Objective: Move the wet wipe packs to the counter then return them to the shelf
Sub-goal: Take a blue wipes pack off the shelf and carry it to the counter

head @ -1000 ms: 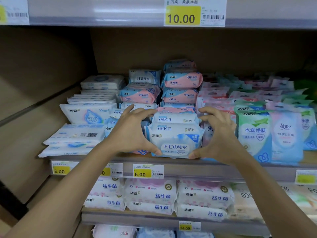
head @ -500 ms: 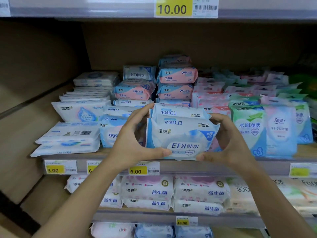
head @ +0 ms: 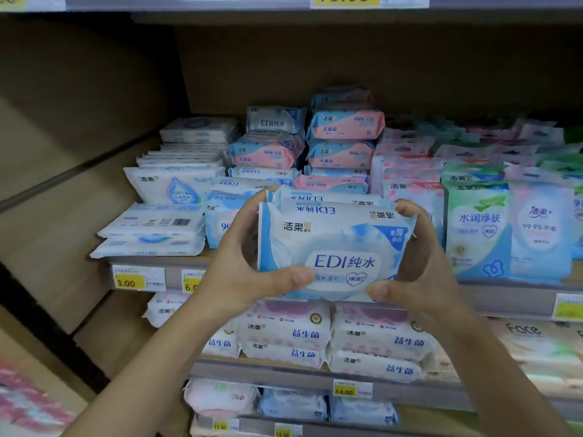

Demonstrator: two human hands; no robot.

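Note:
A small stack of blue-and-white EDI wet wipe packs (head: 334, 244) is held in front of the middle shelf (head: 504, 294), clear of its front edge. My left hand (head: 239, 272) grips the stack's left end, thumb on the front face. My right hand (head: 419, 272) grips the right end the same way. At least two packs are in the stack; the rear ones show only their top edges. More EDI packs (head: 274, 121) and pink-and-blue packs (head: 345, 126) stay stacked further back on the shelf.
White packs (head: 151, 228) lie at the shelf's left end, green and pink packs (head: 479, 228) stand at the right. A lower shelf holds white-and-pink packs (head: 284, 332). Another shelf edge with a price tag (head: 347, 0) runs overhead. A brown side wall (head: 63, 152) closes the left.
Both hands have lifted the EDI stack off the shelf and drawn it toward me, past the shelf's front edge. The view has moved closer.

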